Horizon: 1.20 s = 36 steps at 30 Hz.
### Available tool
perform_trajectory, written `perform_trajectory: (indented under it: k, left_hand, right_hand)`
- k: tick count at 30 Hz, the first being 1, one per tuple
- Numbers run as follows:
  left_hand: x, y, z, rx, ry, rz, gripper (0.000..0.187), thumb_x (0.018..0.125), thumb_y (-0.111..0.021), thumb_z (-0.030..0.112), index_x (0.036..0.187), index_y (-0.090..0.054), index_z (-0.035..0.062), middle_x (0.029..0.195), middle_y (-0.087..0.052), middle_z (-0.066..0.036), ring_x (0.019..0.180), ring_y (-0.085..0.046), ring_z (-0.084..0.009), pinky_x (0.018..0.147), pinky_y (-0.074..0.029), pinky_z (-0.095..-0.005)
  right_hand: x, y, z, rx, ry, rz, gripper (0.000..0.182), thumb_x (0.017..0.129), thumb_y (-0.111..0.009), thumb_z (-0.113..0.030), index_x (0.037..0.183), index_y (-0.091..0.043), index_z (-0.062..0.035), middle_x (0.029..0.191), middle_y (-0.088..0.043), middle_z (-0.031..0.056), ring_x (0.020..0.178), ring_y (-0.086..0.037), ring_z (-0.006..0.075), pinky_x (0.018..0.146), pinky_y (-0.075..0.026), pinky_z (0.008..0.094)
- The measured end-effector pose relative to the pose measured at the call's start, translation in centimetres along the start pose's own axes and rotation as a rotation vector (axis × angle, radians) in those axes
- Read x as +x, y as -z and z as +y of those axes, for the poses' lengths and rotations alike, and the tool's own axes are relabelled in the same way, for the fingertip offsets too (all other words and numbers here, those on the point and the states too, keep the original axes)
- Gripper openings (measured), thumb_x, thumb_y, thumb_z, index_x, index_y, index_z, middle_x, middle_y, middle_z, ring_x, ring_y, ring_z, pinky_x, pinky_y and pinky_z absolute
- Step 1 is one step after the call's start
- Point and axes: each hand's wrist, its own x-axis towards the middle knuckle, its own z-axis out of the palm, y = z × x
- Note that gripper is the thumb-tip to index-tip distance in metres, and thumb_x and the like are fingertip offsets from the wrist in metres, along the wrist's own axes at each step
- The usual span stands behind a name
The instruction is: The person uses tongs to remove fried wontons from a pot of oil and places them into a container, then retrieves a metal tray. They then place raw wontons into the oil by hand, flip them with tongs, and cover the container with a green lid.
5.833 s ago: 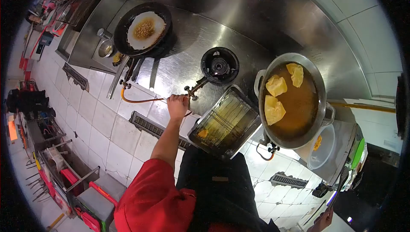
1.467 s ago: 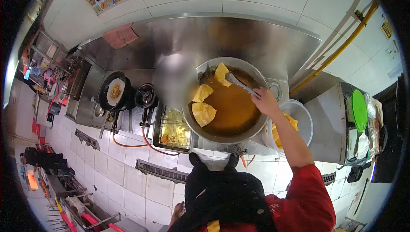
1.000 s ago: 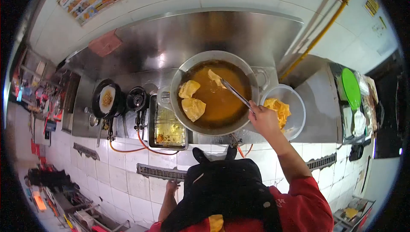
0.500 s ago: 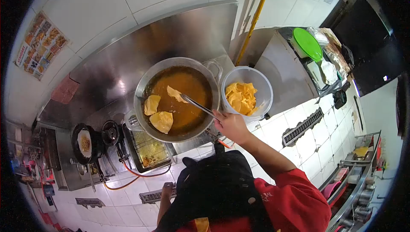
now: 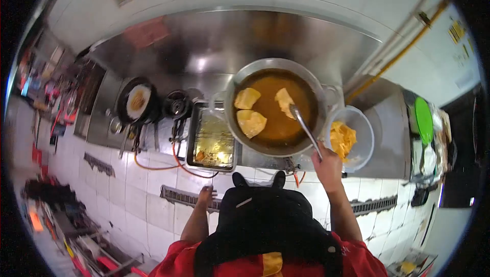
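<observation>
My right hand (image 5: 328, 166) is closed round the handle of metal tongs (image 5: 306, 130). Their far end touches a pale yellow fritter sheet (image 5: 284, 102) in the brown oil (image 5: 270, 85) of a wide metal wok (image 5: 279, 64). Two more yellow pieces float at the left side of the oil, an upper piece (image 5: 247, 98) and a lower piece (image 5: 251, 123). My left hand (image 5: 206, 196) hangs low beside my body, holding nothing, with its fingers apart. To the right of the wok stands a clear plastic tub (image 5: 366, 139) with orange-yellow crisp pieces (image 5: 342, 139) inside.
Left of the wok lies a rectangular metal tray (image 5: 190, 139) with a rack and oily liquid. Farther left are a bare burner (image 5: 176, 104) and a black pan (image 5: 124, 98). Orange hoses (image 5: 176, 157) run along the stove front. A green lid (image 5: 423, 120) sits at the right.
The whole view has turned and shifted, so the wok now appears farther right. The tongs still touch the same piece, which now sits more upright in view. My left hand shows more fully.
</observation>
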Motion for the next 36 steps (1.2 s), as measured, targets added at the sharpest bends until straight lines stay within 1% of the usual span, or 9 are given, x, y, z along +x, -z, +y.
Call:
perform_trajectory:
  k: [6,8,14,17,22,24,30,33,36]
  left_hand:
    - [4.0,-6.0,5.7,-0.2,-0.031,0.276,0.051,0.094,-0.053,0.044,0.124,-0.037,0.0059,0.108,-0.059,-0.014,0.087,-0.064,-0.0251,0.07,-0.054,-0.0402]
    - [4.9,-7.5,6.6,-0.242,-0.05,0.365,0.047,0.095,-0.053,0.042,0.12,-0.038,0.0057,0.105,-0.059,-0.013,0.085,-0.064,-0.0248,0.069,-0.054,-0.0402]
    - [2.9,-8.9,9.5,-0.536,-0.084,0.346,0.032,0.095,-0.056,0.02,0.117,-0.041,0.003,0.106,-0.057,-0.016,0.088,-0.064,-0.0279,0.069,-0.059,-0.0401]
    - [2.5,-8.0,10.1,-0.506,-0.094,0.32,0.023,0.095,-0.054,0.011,0.113,-0.042,0.0031,0.099,-0.06,-0.013,0.081,-0.065,-0.0223,0.068,-0.061,-0.0375]
    - [2.7,-5.2,7.7,-0.539,-0.178,0.246,0.02,0.095,-0.053,0.009,0.112,-0.044,0.0016,0.098,-0.059,-0.013,0.081,-0.066,-0.0232,0.067,-0.062,-0.0381]
    - [1.5,-4.1,8.5,-0.559,-0.09,0.212,0.02,0.095,-0.051,0.007,0.113,-0.043,0.0017,0.096,-0.06,-0.013,0.078,-0.066,-0.0229,0.068,-0.061,-0.0389]
    - [2.0,0.6,8.6,-0.483,-0.077,0.114,0.024,0.096,-0.053,0.01,0.116,-0.043,0.0035,0.1,-0.061,-0.013,0.08,-0.067,-0.0224,0.064,-0.058,-0.0324]
    - [1.1,2.6,9.6,-0.317,0.039,-0.009,0.055,0.086,-0.073,0.029,0.122,-0.042,0.001,0.105,-0.061,-0.014,0.084,-0.064,-0.0224,0.068,-0.055,-0.0355]
    - [1.6,5.7,8.0,-0.185,0.033,0.023,0.063,0.08,-0.079,0.029,0.123,-0.042,0.0015,0.105,-0.06,-0.015,0.087,-0.064,-0.0229,0.072,-0.054,-0.0371]
  right_hand:
    - [1.6,-0.3,-1.5,-0.091,-0.138,-0.135,0.036,0.086,-0.059,-0.016,0.12,-0.062,-0.003,0.085,-0.065,0.0235,0.071,-0.064,0.038,0.063,-0.051,0.0436]
    - [1.6,-0.7,-1.8,-0.054,-0.002,-0.053,0.036,0.087,-0.059,-0.017,0.119,-0.062,-0.0005,0.081,-0.063,0.0244,0.069,-0.064,0.0385,0.063,-0.05,0.0442]
    - [1.7,0.1,-8.0,0.056,0.1,-0.035,0.034,0.087,-0.06,-0.01,0.117,-0.061,0.0042,0.076,-0.062,0.024,0.066,-0.064,0.0347,0.06,-0.049,0.0405]
    - [1.1,-0.5,-12.2,0.115,0.05,-0.176,0.035,0.085,-0.062,-0.008,0.118,-0.061,0.002,0.077,-0.063,0.0223,0.067,-0.065,0.0331,0.06,-0.051,0.0395]
    - [-1.4,-10.2,-16.1,0.247,0.248,-0.23,0.036,0.083,-0.066,-0.011,0.118,-0.062,-0.0045,0.079,-0.066,0.018,0.064,-0.066,0.0326,0.059,-0.053,0.0388]
    - [-1.9,-14.4,-17.6,0.082,0.306,-0.236,0.037,0.084,-0.064,-0.014,0.119,-0.06,-0.0033,0.078,-0.066,0.0165,0.065,-0.065,0.0345,0.059,-0.053,0.0407]
    - [-2.3,-27.8,-14.9,-0.132,0.16,-0.233,0.039,0.087,-0.058,-0.019,0.121,-0.057,-0.0013,0.08,-0.066,0.019,0.07,-0.066,0.0347,0.061,-0.054,0.0435]
    - [-2.1,-30.4,-14.2,-0.08,0.069,-0.17,0.033,0.088,-0.057,-0.018,0.117,-0.058,-0.0017,0.079,-0.065,0.0222,0.07,-0.064,0.0394,0.063,-0.053,0.0469]
    - [-1.9,-31.5,-14.0,-0.169,-0.046,-0.16,0.034,0.088,-0.056,-0.018,0.117,-0.057,-0.0001,0.078,-0.065,0.023,0.071,-0.064,0.04,0.063,-0.052,0.0475]
